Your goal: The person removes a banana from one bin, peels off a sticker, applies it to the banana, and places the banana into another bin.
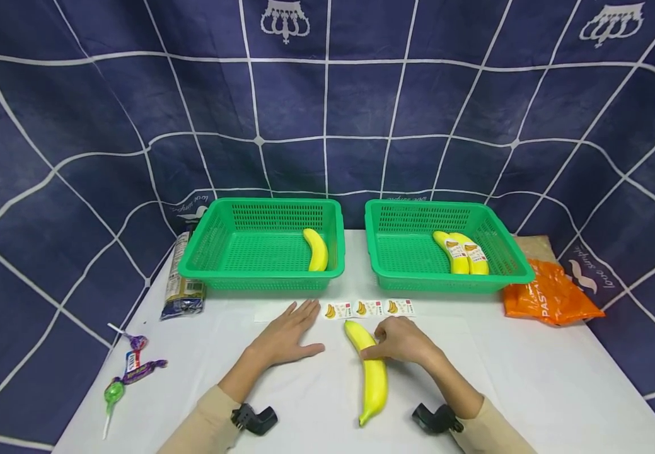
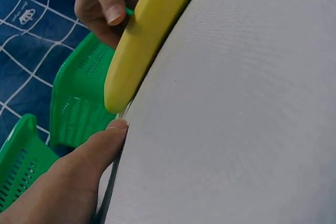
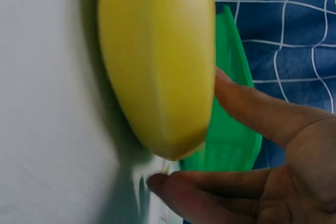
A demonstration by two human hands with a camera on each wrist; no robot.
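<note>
Your left hand [image 1: 287,335] is released: palm down on the white table [image 1: 310,416], thumb spread out, fingers by the blank left part of a pale label strip, no object in it. Three banana-print labels [image 1: 369,308] sit along the strip's right part. Your right hand [image 1: 406,340] is at the loose banana [image 1: 375,384], bent, thumb reaching over the fruit, fingers down along its right side; right wrist view shows a gap between the nearest fingertip and the fruit, so can't tell if you're actually gripping it. That banana lies lengthwise on the table between your hands, one end just short of the labels, other end toward you. Behind: left green basket [image 1: 259,275] with one plain banana [image 1: 318,252], right green basket [image 1: 446,280] with two labelled bananas [image 1: 454,252] side by side. Orange pasta bag [image 1: 548,293] beside the right basket, dark packet [image 1: 186,290] beside the left one. Far left, green lollipop [image 1: 114,392], purple lollipop [image 1: 137,342], purple wrapped sweet [image 1: 140,372]. Navy grid curtain [image 1: 355,161] at back.
</note>
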